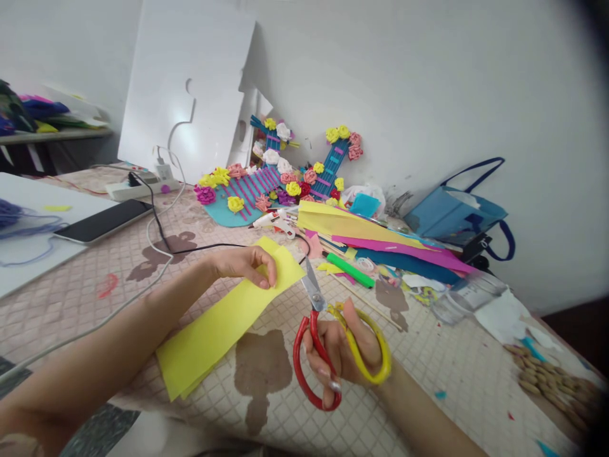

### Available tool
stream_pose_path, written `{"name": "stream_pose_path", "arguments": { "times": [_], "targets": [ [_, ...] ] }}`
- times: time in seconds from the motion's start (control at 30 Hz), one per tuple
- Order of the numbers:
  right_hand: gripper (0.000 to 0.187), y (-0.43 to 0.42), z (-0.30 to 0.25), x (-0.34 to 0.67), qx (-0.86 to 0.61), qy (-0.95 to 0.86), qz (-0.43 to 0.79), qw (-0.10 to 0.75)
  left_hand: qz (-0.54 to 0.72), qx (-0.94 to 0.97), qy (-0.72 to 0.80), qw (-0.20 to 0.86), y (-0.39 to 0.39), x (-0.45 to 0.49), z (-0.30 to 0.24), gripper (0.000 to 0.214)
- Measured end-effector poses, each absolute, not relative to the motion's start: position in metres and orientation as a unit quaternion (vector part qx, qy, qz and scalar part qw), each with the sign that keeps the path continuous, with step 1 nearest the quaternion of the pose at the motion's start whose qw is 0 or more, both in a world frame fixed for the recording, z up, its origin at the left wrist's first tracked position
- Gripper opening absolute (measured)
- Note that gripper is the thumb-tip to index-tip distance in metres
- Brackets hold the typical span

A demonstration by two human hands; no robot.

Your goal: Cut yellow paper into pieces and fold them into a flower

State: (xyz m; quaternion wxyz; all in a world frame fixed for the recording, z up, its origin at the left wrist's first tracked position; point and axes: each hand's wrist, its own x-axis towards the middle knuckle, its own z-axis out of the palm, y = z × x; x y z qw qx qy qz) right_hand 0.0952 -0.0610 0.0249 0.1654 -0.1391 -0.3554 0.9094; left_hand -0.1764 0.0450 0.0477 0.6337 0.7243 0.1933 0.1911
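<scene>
My left hand (252, 265) pinches a folded strip of yellow paper (214, 333) near its far end, thumb and fingers closed on it. The strip slants toward me, its near end reaching the table's front edge. In my right hand (340, 349) is a pair of scissors (314, 292) with one red and one yellow handle loop. My thumb is through the yellow loop and my fingers are in the red one. The blades point up and away, right at the paper's far right corner. Whether they touch the paper I cannot tell.
Behind my hands lie a white glue gun (276, 220), a green marker (349, 270) and stacked coloured paper (371, 231). Flower-covered craft pieces (257, 190) lean at the wall. A phone (107, 220) and power strip (143, 184) are left; a blue bag (457, 212) and peanuts (547, 381) right.
</scene>
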Motion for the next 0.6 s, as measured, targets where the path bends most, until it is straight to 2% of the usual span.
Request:
{"name": "stream_pose_path", "arguments": {
  "times": [0.23,0.6],
  "targets": [
    [0.081,-0.0601,0.0198,0.0937,-0.111,-0.343,0.916,0.175,0.192,0.727,0.199,0.628,0.0442,-0.1766,0.0500,0.016],
    [0.080,-0.0623,0.0190,0.0906,-0.116,-0.340,0.912,0.196,0.187,0.730,0.211,0.623,0.0459,-0.1788,0.0512,0.018]
  ]
}}
